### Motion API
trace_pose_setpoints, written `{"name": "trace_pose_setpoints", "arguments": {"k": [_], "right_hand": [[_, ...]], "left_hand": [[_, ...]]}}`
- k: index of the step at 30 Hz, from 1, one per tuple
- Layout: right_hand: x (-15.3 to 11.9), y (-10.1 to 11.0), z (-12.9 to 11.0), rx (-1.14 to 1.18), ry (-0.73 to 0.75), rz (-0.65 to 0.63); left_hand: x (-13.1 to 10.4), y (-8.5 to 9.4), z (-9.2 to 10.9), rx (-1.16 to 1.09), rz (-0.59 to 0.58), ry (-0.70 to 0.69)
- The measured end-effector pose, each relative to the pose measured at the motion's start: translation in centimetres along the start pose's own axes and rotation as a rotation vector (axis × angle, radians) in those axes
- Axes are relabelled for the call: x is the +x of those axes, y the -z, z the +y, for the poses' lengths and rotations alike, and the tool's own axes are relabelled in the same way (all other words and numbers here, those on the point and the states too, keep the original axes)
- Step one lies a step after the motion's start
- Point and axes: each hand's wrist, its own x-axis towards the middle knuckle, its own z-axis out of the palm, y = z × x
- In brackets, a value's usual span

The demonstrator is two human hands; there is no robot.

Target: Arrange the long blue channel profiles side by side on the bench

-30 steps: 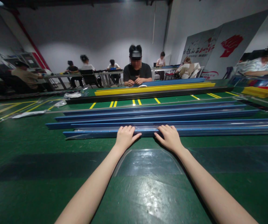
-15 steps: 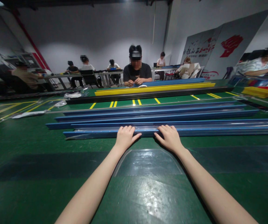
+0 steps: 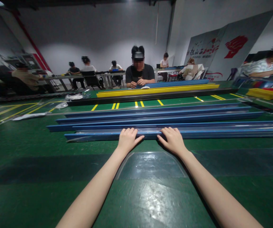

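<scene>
A long blue plastic channel strip [image 3: 212,134] lies across the green table in front of me, with glossy clear film showing along it. My left hand [image 3: 127,139] grips its near edge, fingers bent over the top and thumb pointing right along the front. Just to the right, my right hand [image 3: 171,139] grips the same edge, its thumb pointing left. A short gap separates the two thumbs. My fingertips are partly hidden inside the channel. Between my forearms and out to both sides, a clear plastic strip [image 3: 150,166] lies flat on the table.
More blue channel strips [image 3: 155,121] lie just beyond. Farther back are a black strip [image 3: 169,95] and a yellow strip [image 3: 160,90]. A person in a dark shirt [image 3: 140,74] sits opposite. A dark flat device [image 3: 261,107] and a yellow tray [image 3: 263,93] are at right.
</scene>
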Motion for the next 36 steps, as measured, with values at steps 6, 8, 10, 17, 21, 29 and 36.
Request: {"name": "trace_pose_setpoints", "arguments": {"k": [6,8,10,17,21,29,36], "right_hand": [[-0.06,-0.01,-0.03,-0.003,0.000,0.004],[-0.07,0.02,-0.03,-0.002,-0.002,0.005],[-0.05,0.04,-0.02,0.001,-0.001,0.006],[-0.01,0.05,-0.01,-0.001,0.002,0.009],[-0.01,0.06,-0.02,0.000,0.004,0.011],[-0.03,0.11,-0.06,0.000,-0.003,0.006],[-0.02,0.14,-0.07,0.000,-0.003,-0.004]], "left_hand": [[-0.03,-0.07,-0.04,0.007,0.012,-0.003],[-0.02,-0.09,-0.04,0.008,0.012,-0.005],[-0.02,-0.09,-0.04,0.008,0.013,-0.007],[-0.06,-0.04,-0.06,0.014,0.009,-0.008],[-0.04,-0.03,-0.05,0.010,0.005,-0.009],[0.01,0.10,0.03,0.014,-0.002,-0.006],[0.03,0.19,0.01,0.003,-0.007,-0.004]]}}
